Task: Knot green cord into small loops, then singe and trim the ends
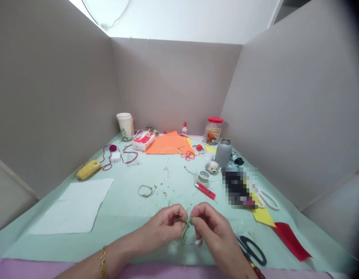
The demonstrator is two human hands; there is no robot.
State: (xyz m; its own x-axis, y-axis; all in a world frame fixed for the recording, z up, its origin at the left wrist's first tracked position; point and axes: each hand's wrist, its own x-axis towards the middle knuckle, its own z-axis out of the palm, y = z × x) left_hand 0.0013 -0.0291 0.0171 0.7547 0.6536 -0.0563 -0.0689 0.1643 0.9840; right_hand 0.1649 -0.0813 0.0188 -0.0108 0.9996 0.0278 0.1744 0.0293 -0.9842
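Observation:
My left hand [164,226] and my right hand [212,228] meet low in the middle of the view, just above the pale green table cover [124,209]. Both pinch a thin green cord [185,228] between thumb and fingers. The cord hangs down between the two hands in a small bunch. A finished green cord loop [145,190] lies on the cover a little beyond my left hand. A gold bracelet [103,262] circles my left wrist.
Black scissors [253,250] lie right of my right hand, a red lighter [205,190] beyond it. White paper [76,205] lies at left, a corn cob [88,169] behind it. Orange paper [167,144], a cup [125,126], a jar [213,130] and a grey bottle [223,152] stand farther back. Grey partition walls enclose three sides.

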